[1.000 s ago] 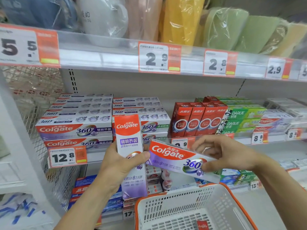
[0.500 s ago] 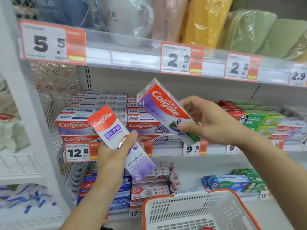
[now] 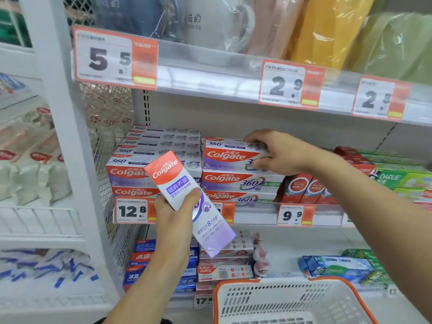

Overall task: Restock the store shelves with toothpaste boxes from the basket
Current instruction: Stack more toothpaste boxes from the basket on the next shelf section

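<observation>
While the right hand (image 3: 278, 153) grips the red-and-purple Colgate 360 carton (image 3: 230, 155), thumb on its front face, fingers over the top, that carton sits on top of the right-hand stack of matching cartons (image 3: 238, 185) on the middle shelf, apparently not seated yet. Left hand (image 3: 175, 220) clenches a second red, white and lilac Colgate carton (image 3: 187, 202), tilted, in the air near the left stack (image 3: 154, 160).

Risks:
- Carton looks slightly proud of the stack front; letting go early could tip it off the shelf lip.
- Pushing hard could shove the lower cartons back or skew the stack.
- Tilted left-hand carton's top corner is close to the left stack; could knock it.

Room: clear gap above the stacks under the upper shelf rail (image 3: 210, 73). Mesh side panel (image 3: 105, 127) bounds far left. White plastic basket with orange rim (image 3: 236, 287) sits near, lower right, below both arms.
</observation>
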